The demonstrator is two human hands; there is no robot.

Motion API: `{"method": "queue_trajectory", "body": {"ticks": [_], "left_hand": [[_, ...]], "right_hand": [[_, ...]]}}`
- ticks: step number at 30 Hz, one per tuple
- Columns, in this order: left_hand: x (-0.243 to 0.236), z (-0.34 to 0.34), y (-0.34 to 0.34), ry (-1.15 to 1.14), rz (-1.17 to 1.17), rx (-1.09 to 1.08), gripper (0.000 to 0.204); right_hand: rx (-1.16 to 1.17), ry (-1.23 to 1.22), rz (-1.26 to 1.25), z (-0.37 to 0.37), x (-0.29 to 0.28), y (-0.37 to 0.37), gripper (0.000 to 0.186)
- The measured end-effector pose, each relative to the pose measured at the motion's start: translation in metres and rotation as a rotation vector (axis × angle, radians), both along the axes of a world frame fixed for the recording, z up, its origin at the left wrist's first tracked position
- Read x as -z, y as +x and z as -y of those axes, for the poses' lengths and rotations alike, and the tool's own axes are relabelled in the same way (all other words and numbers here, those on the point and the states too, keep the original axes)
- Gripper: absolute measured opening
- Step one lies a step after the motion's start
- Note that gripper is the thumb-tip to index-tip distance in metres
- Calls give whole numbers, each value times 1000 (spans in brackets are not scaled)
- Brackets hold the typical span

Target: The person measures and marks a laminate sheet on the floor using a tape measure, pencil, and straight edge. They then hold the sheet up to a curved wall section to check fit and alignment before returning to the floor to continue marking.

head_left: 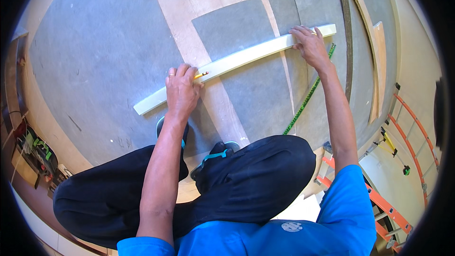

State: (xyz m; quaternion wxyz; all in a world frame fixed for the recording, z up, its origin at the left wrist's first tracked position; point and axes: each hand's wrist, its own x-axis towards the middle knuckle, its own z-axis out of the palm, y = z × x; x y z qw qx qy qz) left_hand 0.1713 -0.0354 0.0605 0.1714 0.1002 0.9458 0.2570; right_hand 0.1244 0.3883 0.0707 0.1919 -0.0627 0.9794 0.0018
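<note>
A long white strip (pixel 244 56) lies diagonally over a grey panel and a pale plywood piece. My left hand (pixel 182 89) grips the strip toward its left part, fingers curled, with a yellow pencil (pixel 201 75) sticking out from under them. Near the strip's right end, my right hand (pixel 310 47) holds it with bent fingers over the far edge. A green measuring tape (pixel 305 99) stretches along the panel below my right hand, beside my forearm.
The grey panel (pixel 95 66) carries the U-shaped plywood piece (pixel 180 9). Long boards (pixel 377 71) lie at the right, near orange ladders (pixel 412 132). Assorted tools (pixel 35 147) sit at the left edge. My bent legs and sandalled feet occupy the near middle.
</note>
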Motion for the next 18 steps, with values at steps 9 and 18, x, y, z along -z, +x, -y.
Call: {"method": "queue_trajectory", "body": {"ticks": [9,18], "left_hand": [[0,0,0,15,-4,1,42],[0,0,0,21,7,-5,45]], "right_hand": [[-18,-24,-19,-4,2,1,49],[34,13,-37,5,1,6,54]]}}
